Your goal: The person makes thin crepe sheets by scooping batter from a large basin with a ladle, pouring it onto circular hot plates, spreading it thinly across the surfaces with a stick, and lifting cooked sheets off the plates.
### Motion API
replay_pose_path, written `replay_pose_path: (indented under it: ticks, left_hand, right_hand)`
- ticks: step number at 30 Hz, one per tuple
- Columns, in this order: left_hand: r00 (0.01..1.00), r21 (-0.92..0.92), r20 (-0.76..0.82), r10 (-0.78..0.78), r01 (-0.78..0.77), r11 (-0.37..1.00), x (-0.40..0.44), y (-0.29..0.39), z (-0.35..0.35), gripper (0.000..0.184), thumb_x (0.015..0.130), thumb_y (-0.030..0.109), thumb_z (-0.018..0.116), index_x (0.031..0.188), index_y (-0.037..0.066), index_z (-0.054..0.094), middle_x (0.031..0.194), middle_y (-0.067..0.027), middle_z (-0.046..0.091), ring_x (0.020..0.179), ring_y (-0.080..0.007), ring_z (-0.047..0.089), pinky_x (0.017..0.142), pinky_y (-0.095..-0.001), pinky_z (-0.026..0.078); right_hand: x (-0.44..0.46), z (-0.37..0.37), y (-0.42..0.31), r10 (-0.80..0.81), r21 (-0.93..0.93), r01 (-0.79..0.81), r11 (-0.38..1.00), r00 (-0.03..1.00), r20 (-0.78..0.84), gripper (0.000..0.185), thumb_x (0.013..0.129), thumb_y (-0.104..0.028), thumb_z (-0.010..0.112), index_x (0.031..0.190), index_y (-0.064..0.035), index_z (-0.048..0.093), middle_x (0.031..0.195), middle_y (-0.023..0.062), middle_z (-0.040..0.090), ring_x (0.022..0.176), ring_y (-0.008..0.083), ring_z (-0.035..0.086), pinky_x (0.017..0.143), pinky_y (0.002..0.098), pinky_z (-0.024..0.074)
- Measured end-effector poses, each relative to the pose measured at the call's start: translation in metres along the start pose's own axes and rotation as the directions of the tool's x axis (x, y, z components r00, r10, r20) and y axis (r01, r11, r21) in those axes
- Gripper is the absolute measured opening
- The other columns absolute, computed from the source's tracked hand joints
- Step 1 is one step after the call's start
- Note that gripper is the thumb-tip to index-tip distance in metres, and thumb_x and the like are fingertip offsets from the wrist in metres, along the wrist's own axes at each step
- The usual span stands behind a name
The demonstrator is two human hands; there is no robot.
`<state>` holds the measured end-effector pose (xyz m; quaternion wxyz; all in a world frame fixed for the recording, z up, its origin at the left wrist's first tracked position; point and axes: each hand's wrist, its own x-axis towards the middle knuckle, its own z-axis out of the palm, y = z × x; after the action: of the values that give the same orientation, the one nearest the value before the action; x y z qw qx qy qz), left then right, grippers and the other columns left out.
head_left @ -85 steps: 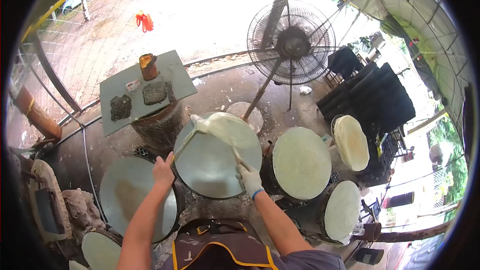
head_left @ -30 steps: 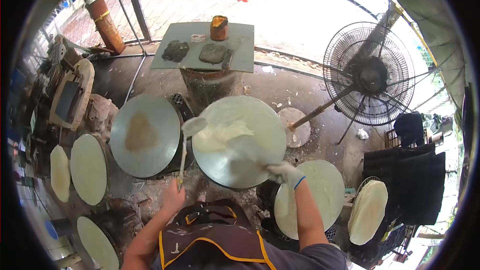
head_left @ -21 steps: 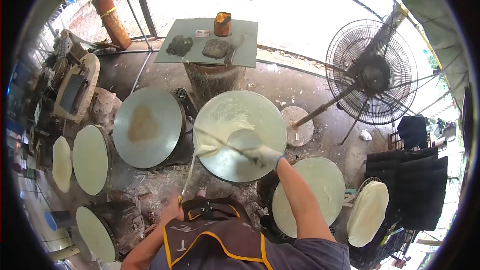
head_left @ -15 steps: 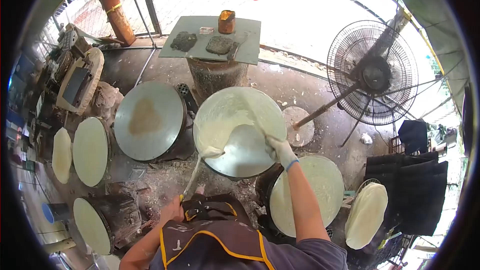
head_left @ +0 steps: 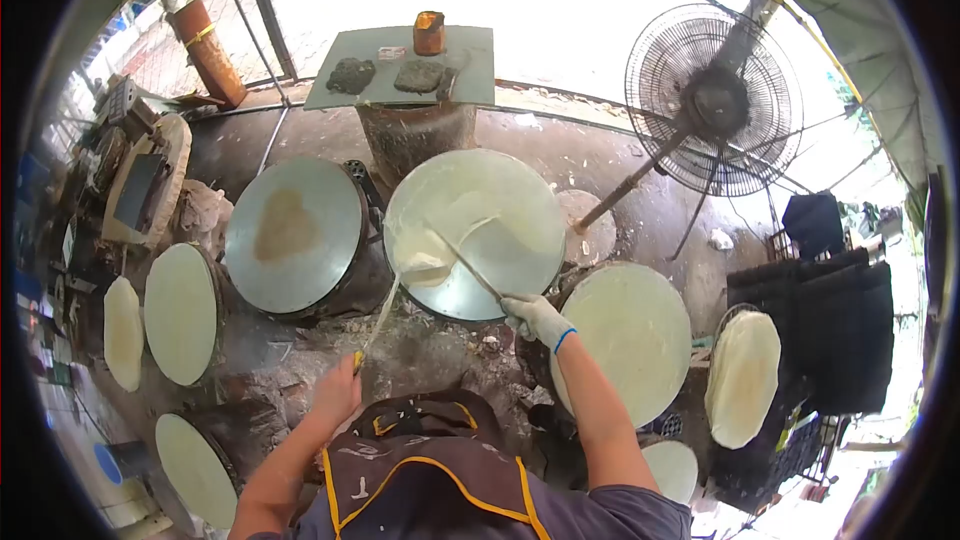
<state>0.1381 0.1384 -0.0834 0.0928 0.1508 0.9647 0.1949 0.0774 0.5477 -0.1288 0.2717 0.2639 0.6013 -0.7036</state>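
My bare left hand (head_left: 338,390) is closed on the yellow-ended handle of a ladle (head_left: 377,325), whose head lies in pale batter (head_left: 425,265) at the left side of the middle round griddle (head_left: 530,270). A white glove covers my right hand (head_left: 537,319), whose fingers are wrapped round the handle of a spreader (head_left: 468,264). The spreader reaches up and left over the same griddle. Batter coats the griddle's upper and left parts, while bare metal shows at its lower right.
Left of the middle stands a bare griddle (head_left: 330,270) with a brown patch. A coated griddle (head_left: 625,345) is at right, beside stacked pale sheets (head_left: 743,380). Beyond are a large fan (head_left: 714,100) and a board (head_left: 470,65) bearing a rusty can (head_left: 429,33).
The spreader has swung from the upper right to point up and left, and my right hand has moved lower and left. My left hand has risen slightly. The view has shifted.
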Motion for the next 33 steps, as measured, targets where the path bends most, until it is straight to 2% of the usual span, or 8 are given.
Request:
replay_pose_path:
  ticks: [10,14,17,20,23,24,28,33]
  left_hand:
    - [0.989,-0.582,-0.028,0.143,-0.132,0.803,0.035,-0.096,-0.07,0.033,0.089,0.011,0.055,0.117,-0.001,0.044,0.073,-0.0152,0.058,0.057,-0.0271,0.059,0.052,-0.0371,0.045]
    - [0.982,-0.956,0.069,0.175,0.014,0.294,0.026,-0.108,-0.134,0.025,0.095,0.011,0.048,0.118,0.004,0.043,0.065,-0.0003,0.044,0.041,-0.0072,0.037,0.04,-0.0224,0.033]
    - [0.979,-0.974,0.2,0.035,0.203,-0.105,0.011,-0.103,-0.166,0.018,0.096,0.013,0.046,0.11,0.002,0.045,0.062,-0.0004,0.04,0.039,-0.0072,0.035,0.036,-0.0229,0.032]
    - [0.882,-0.885,0.465,-0.072,0.463,-0.053,0.011,-0.131,-0.171,0.014,0.096,0.015,0.046,0.104,0.003,0.047,0.061,-0.0003,0.039,0.038,-0.0073,0.034,0.035,-0.0237,0.032]
    - [0.785,-0.779,0.619,0.017,0.617,-0.112,0.006,-0.144,-0.177,0.013,0.096,0.013,0.046,0.105,0.003,0.048,0.06,-0.0007,0.038,0.037,-0.0082,0.035,0.035,-0.0251,0.031]
    - [0.786,-0.772,0.61,0.102,0.618,-0.146,0.0,-0.151,-0.18,0.014,0.097,0.013,0.045,0.107,0.003,0.048,0.06,-0.0008,0.038,0.037,-0.0081,0.034,0.034,-0.0252,0.031]
    - [0.888,-0.836,0.353,0.294,0.441,-0.327,-0.013,-0.163,-0.196,0.021,0.099,0.014,0.038,0.112,0.003,0.05,0.058,-0.0001,0.037,0.032,-0.0075,0.031,0.029,-0.0248,0.029]
    - [0.933,-0.875,0.306,0.191,0.355,-0.329,-0.007,-0.17,-0.179,0.027,0.1,0.017,0.038,0.121,0.004,0.048,0.058,0.0,0.036,0.033,-0.0058,0.031,0.03,-0.0228,0.03]
  right_hand:
    - [-0.022,0.2,0.097,-0.076,0.486,0.186,0.854,0.969,-0.237,0.039,0.093,-0.025,0.058,0.129,-0.0104,0.051,0.075,0.0011,0.057,0.055,0.0083,0.052,0.046,0.0215,0.0389]
    - [0.032,0.283,0.055,-0.133,0.463,0.23,0.856,0.963,-0.233,0.042,0.093,-0.024,0.057,0.131,-0.0063,0.05,0.087,0.0048,0.063,0.06,0.0073,0.054,0.049,0.0209,0.0414]
    - [0.043,0.306,0.072,-0.131,0.254,0.315,0.914,0.824,-0.551,0.037,0.094,-0.023,0.054,0.126,-0.0055,0.053,0.079,0.0042,0.063,0.056,0.0095,0.052,0.049,0.0243,0.042]
    - [0.045,0.348,0.097,-0.088,0.173,0.305,0.936,0.681,-0.727,0.04,0.093,-0.026,0.052,0.124,-0.0012,0.055,0.081,0.0079,0.063,0.066,0.0139,0.058,0.06,0.0283,0.0475]
    - [0.049,0.342,0.08,-0.244,-0.071,0.246,0.967,0.801,-0.546,0.041,0.093,-0.027,0.053,0.124,0.0,0.053,0.082,0.0084,0.064,0.067,0.0155,0.059,0.061,0.0304,0.0482]
    - [0.081,0.323,0.108,-0.44,-0.368,0.255,0.894,0.653,-0.617,0.032,0.095,-0.023,0.051,0.124,-0.0109,0.053,0.069,0.0031,0.057,0.052,0.0109,0.049,0.044,0.0266,0.0394]
    - [0.051,0.325,0.088,0.026,0.436,0.415,0.798,0.7,-0.714,0.023,0.096,-0.025,0.051,0.115,-0.0126,0.055,0.065,0.0005,0.053,0.047,0.0099,0.043,0.042,0.0271,0.0368]
    - [0.078,0.332,0.119,-0.128,0.139,0.349,0.927,0.64,-0.758,0.03,0.096,-0.027,0.051,0.119,-0.009,0.054,0.072,0.0032,0.056,0.056,0.0119,0.05,0.05,0.0287,0.0408]
